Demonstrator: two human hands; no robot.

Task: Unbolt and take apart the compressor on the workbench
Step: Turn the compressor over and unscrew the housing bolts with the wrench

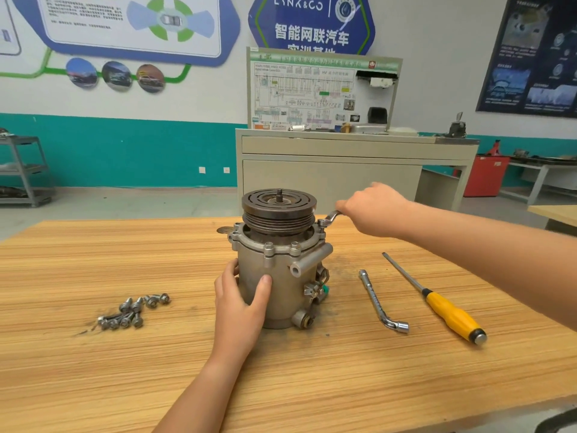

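A grey metal compressor [281,276] stands upright in the middle of the wooden workbench [125,370], its dark grooved pulley [278,214] on top. My left hand [242,303] wraps round the lower left of the housing, thumb on the front. My right hand [373,210] grips the handle of a chrome wrench [329,219] whose end sits on a bolt at the right of the flange. Two more bolts show on the front of the flange.
Several loose bolts [131,312] lie to the left of the compressor. On the right lie an L-shaped socket wrench [379,303] and a yellow-handled screwdriver [446,310]. A beige cabinet [343,170] with a training board stands behind the bench.
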